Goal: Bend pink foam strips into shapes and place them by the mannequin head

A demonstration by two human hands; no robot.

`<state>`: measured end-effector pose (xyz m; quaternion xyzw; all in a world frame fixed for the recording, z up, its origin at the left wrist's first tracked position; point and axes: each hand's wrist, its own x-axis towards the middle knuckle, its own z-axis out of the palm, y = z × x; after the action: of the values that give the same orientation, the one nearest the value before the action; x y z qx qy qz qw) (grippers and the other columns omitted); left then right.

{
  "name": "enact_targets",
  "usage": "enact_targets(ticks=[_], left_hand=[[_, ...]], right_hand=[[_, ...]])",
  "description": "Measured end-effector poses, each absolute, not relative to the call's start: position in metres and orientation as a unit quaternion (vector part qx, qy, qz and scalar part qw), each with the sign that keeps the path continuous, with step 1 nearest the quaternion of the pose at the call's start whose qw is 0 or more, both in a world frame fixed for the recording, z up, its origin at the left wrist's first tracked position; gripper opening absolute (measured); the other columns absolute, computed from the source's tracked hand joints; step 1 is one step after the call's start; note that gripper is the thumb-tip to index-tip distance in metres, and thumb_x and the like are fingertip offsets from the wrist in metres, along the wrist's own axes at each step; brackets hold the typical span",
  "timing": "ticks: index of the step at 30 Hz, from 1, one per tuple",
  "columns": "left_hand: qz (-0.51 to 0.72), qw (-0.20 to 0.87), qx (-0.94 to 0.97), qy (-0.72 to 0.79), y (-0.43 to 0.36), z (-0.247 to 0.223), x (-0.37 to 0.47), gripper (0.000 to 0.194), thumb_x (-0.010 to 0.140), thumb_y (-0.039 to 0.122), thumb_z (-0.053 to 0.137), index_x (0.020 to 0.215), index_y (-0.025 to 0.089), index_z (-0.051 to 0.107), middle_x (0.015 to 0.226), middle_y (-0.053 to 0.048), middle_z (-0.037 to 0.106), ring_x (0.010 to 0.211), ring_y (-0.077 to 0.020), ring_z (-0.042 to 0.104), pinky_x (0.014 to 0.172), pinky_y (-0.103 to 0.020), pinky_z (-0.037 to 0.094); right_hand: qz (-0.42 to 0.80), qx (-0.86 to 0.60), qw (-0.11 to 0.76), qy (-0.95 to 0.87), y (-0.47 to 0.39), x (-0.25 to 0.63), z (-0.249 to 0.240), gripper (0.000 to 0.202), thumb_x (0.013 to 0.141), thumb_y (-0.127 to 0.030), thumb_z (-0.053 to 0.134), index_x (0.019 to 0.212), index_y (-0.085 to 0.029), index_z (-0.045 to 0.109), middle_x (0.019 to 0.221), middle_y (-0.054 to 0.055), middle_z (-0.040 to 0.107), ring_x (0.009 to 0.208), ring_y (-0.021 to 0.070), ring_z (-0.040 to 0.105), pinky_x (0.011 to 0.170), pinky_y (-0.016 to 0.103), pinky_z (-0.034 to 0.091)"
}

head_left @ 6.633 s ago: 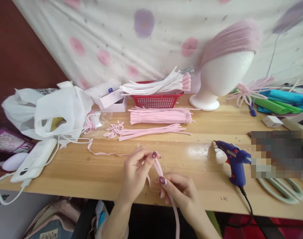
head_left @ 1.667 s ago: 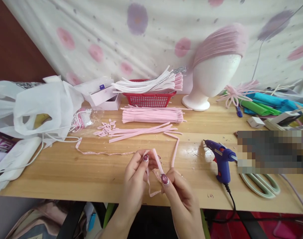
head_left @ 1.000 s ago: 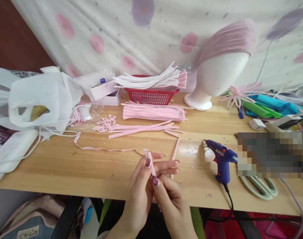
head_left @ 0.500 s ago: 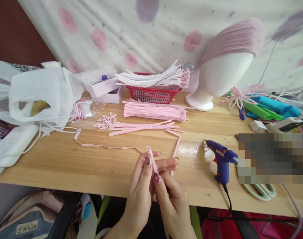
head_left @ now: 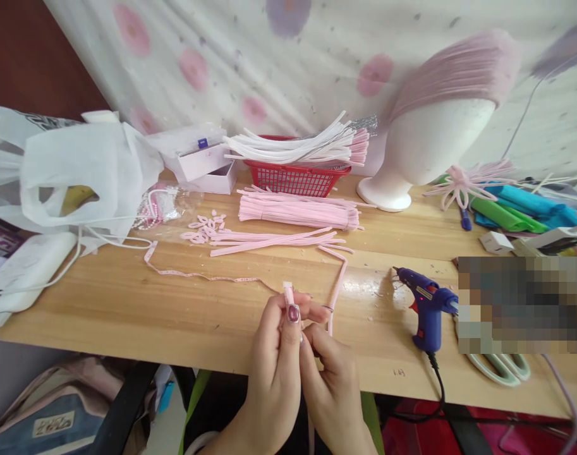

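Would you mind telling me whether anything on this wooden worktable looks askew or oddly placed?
One pink fuzzy stem lies bent at an angle, apart from the neat pink bundle. Small pink loops are scattered loosely. The blue glue gun has its red light on. Both hands, left and right, pinch a pink strip.

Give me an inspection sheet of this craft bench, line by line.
Surface: wooden table, scattered with small scraps.
Job's things: pink strip pinched upright; pink tape measure trailing left.
Clutter: pink stems bundle, red basket, foam head, white bags, scissors.
Grippers: left hand and right hand both closed on the strip.
Cables: glue gun cord drops over the front edge.
Surroundings: spotted cloth backdrop.
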<state>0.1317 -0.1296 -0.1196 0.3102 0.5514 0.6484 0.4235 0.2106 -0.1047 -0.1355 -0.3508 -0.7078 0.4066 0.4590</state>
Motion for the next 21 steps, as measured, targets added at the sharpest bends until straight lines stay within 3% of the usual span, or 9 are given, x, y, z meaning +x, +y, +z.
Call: enact_targets(ticks=[4, 7, 10, 12, 13, 16, 18, 21], left_hand=[[0.651, 0.430, 0.304, 0.547, -0.130, -0.119, 0.134, 0.035, 0.099, 0.051, 0.044, 0.095, 0.020, 0.059, 0.089, -0.006, 0.077, 0.086, -0.0187, 0.072, 0.085, -0.032, 0.055], [0.660, 0.437, 0.290, 0.538, -0.130, -0.118, 0.133, 0.033, 0.099, 0.050, 0.045, 0.089, 0.021, 0.059, 0.084, -0.005, 0.077, 0.083, -0.0188, 0.073, 0.081, -0.030, 0.056], [0.665, 0.452, 0.270, 0.529, -0.129, -0.114, 0.130, 0.034, 0.097, 0.052, 0.048, 0.085, 0.021, 0.060, 0.080, -0.005, 0.077, 0.082, -0.0205, 0.073, 0.077, -0.030, 0.057], [0.666, 0.452, 0.273, 0.527, -0.129, -0.112, 0.128, 0.035, 0.096, 0.052, 0.050, 0.085, 0.021, 0.062, 0.081, -0.006, 0.077, 0.084, -0.0215, 0.073, 0.078, -0.030, 0.057], [0.665, 0.452, 0.278, 0.525, -0.129, -0.111, 0.126, 0.035, 0.096, 0.052, 0.050, 0.086, 0.021, 0.063, 0.081, -0.006, 0.077, 0.086, -0.0218, 0.073, 0.079, -0.031, 0.057], [0.677, 0.463, 0.263, 0.508, -0.128, -0.110, 0.123, 0.031, 0.095, 0.049, 0.054, 0.088, 0.021, 0.064, 0.083, -0.007, 0.078, 0.087, -0.0217, 0.073, 0.080, -0.030, 0.056], [0.687, 0.494, 0.214, 0.488, -0.127, -0.110, 0.120, 0.028, 0.093, 0.048, 0.058, 0.088, 0.021, 0.063, 0.082, -0.007, 0.078, 0.078, -0.0197, 0.072, 0.068, -0.026, 0.055], [0.689, 0.535, 0.156, 0.463, -0.125, -0.110, 0.115, 0.028, 0.088, 0.048, 0.065, 0.085, 0.020, 0.060, 0.083, -0.007, 0.078, 0.063, -0.0151, 0.070, 0.047, -0.019, 0.045]], right_hand=[[0.396, -0.345, 0.466, -0.712, -0.106, 0.211, -0.135, 0.032, 0.095, -0.013, 0.046, 0.064, -0.019, 0.042, 0.055, -0.007, 0.043, 0.049, 0.0068, 0.038, 0.045, 0.016, 0.032], [0.378, -0.340, 0.465, -0.725, -0.108, 0.213, -0.138, 0.028, 0.095, -0.012, 0.048, 0.069, -0.020, 0.049, 0.062, -0.004, 0.055, 0.053, 0.0083, 0.049, 0.050, 0.017, 0.039], [0.341, -0.327, 0.455, -0.755, -0.107, 0.216, -0.139, 0.016, 0.094, -0.012, 0.051, 0.083, -0.021, 0.059, 0.094, 0.005, 0.068, 0.088, 0.0169, 0.063, 0.078, 0.026, 0.050], [0.351, -0.312, 0.435, -0.768, -0.107, 0.217, -0.138, 0.013, 0.095, -0.014, 0.052, 0.094, -0.022, 0.063, 0.114, 0.009, 0.065, 0.112, 0.0224, 0.057, 0.098, 0.035, 0.045], [0.379, -0.306, 0.423, -0.764, -0.107, 0.218, -0.138, 0.013, 0.096, -0.016, 0.051, 0.096, -0.022, 0.063, 0.115, 0.009, 0.063, 0.115, 0.0230, 0.055, 0.100, 0.036, 0.043], [0.529, -0.295, 0.401, -0.687, -0.110, 0.218, -0.138, 0.020, 0.100, -0.027, 0.050, 0.083, -0.022, 0.059, 0.093, 0.004, 0.063, 0.090, 0.0177, 0.059, 0.083, 0.028, 0.048], [0.616, -0.284, 0.404, -0.614, -0.111, 0.217, -0.140, 0.030, 0.101, -0.036, 0.050, 0.074, -0.021, 0.054, 0.077, 0.000, 0.057, 0.074, 0.0144, 0.055, 0.069, 0.024, 0.046], [0.688, -0.284, 0.414, -0.524, -0.111, 0.216, -0.143, 0.037, 0.102, -0.044, 0.048, 0.074, -0.020, 0.053, 0.073, -0.001, 0.054, 0.069, 0.0130, 0.051, 0.066, 0.023, 0.045]])
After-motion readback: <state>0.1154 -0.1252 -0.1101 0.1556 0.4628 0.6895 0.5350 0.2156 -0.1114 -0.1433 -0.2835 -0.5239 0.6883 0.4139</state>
